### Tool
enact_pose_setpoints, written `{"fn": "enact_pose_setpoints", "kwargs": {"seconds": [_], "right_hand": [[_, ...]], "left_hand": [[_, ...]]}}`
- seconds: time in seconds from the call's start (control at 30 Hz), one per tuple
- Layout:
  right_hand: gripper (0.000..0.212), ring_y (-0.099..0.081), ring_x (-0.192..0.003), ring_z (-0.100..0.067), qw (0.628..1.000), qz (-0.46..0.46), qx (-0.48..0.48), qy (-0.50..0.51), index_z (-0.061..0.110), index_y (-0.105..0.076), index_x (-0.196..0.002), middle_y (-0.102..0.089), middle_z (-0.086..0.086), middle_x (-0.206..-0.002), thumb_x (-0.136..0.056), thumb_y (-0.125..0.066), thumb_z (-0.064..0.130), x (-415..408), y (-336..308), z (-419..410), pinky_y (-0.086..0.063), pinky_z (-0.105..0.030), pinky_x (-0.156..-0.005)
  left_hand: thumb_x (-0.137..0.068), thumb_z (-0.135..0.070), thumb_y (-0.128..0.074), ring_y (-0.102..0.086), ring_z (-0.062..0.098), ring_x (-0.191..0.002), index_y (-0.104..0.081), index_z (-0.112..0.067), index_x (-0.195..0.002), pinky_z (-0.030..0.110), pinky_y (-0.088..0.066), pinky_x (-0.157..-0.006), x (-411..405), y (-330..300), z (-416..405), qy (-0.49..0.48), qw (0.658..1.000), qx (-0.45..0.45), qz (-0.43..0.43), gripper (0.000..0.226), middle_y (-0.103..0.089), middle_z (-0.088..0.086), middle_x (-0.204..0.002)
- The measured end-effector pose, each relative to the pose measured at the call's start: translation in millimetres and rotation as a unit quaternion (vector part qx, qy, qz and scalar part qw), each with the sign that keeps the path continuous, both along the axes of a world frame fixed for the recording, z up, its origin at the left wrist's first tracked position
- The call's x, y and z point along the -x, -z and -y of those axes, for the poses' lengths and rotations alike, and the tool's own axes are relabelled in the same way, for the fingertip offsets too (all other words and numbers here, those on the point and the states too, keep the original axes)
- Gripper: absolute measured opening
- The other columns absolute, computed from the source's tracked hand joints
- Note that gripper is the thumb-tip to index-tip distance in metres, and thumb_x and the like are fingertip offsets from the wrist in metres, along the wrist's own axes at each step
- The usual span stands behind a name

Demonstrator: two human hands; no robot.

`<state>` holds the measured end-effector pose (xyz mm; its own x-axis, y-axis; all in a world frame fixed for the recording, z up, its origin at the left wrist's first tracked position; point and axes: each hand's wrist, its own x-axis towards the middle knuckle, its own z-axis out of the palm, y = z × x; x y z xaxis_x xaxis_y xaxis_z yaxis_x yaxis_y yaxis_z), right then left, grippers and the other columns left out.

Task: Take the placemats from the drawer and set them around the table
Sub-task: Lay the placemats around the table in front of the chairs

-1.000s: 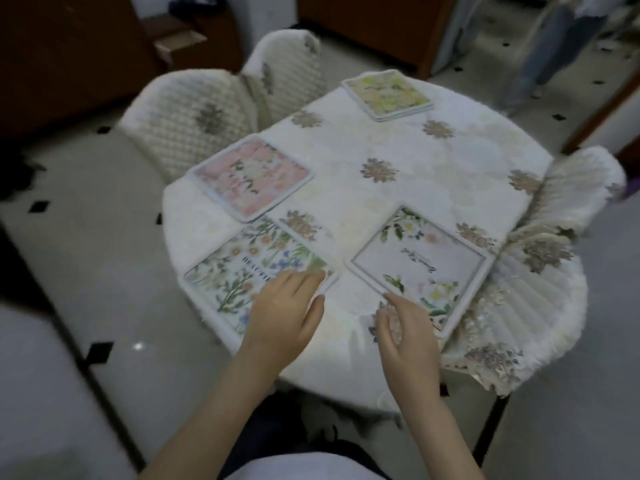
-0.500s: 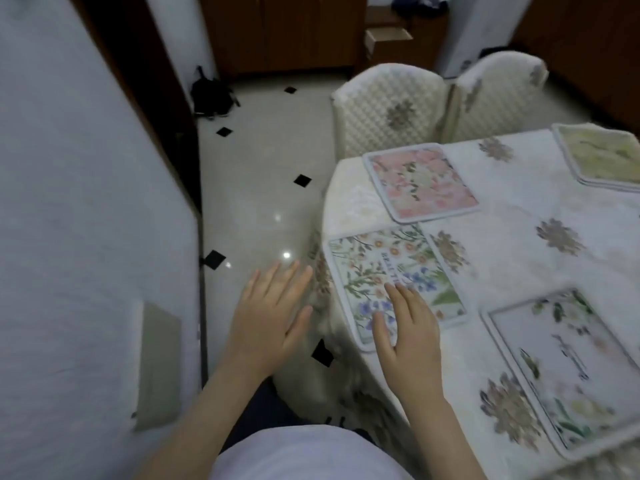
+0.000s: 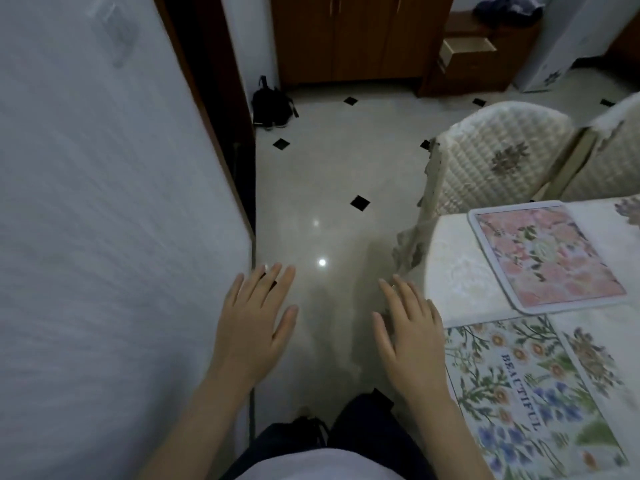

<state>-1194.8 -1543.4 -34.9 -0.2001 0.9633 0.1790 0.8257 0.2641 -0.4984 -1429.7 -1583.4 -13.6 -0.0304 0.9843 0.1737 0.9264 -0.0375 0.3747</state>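
Two placemats lie on the table [image 3: 450, 271] at the right: a pink floral one [image 3: 550, 258] farther off and a green-and-blue floral one marked BEAUTIFUL [image 3: 530, 407] nearer me. My left hand [image 3: 254, 317] hovers over the floor, empty, fingers spread. My right hand [image 3: 408, 327] is also empty and spread, just left of the table's edge and touching no placemat. An open drawer [image 3: 467, 48] shows in the wooden cabinet at the far end of the room.
A white wall [image 3: 104, 237] with a dark door frame runs along the left. Two quilted white chairs [image 3: 495, 157] stand at the table's far side. A black bag [image 3: 272, 103] sits on the tiled floor by a brown cupboard [image 3: 346, 36].
My view has swung left from the table toward the floor and wall. Both hands came off the placemats and now hang over the floor; my right hand left the green-and-blue mat.
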Motion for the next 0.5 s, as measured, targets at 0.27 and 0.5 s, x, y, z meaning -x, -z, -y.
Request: {"fn": "enact_pose_setpoints", "kwargs": {"seconds": [0.27,0.5], "right_hand": [[0.052,-0.036,-0.138,-0.023,0.999,0.01,0.016,0.028,0.017,-0.051,-0.137,-0.049,-0.002,-0.144,-0.095,-0.035,0.043,32,13,-122,-0.033,-0.041,-0.109],[0.05,-0.045,-0.131,-0.023,1.0,-0.008,0.012,0.011,0.016,-0.051,-0.136,-0.051,-0.003,-0.14,-0.096,-0.035,0.042,50,3,-305,-0.042,-0.047,-0.103]], "left_hand": [[-0.099,-0.042,-0.032,-0.038,0.023,-0.136,-0.038,-0.018,-0.146,0.044,-0.023,-0.115,29,24,-128,0.035,0.999,0.034,0.006,0.053,-0.045,0.003,-0.146],[-0.099,-0.043,-0.03,-0.046,0.027,-0.13,-0.044,-0.014,-0.142,0.046,-0.032,-0.11,48,16,-313,0.047,0.999,0.005,0.014,0.054,-0.05,0.006,-0.14]]}}
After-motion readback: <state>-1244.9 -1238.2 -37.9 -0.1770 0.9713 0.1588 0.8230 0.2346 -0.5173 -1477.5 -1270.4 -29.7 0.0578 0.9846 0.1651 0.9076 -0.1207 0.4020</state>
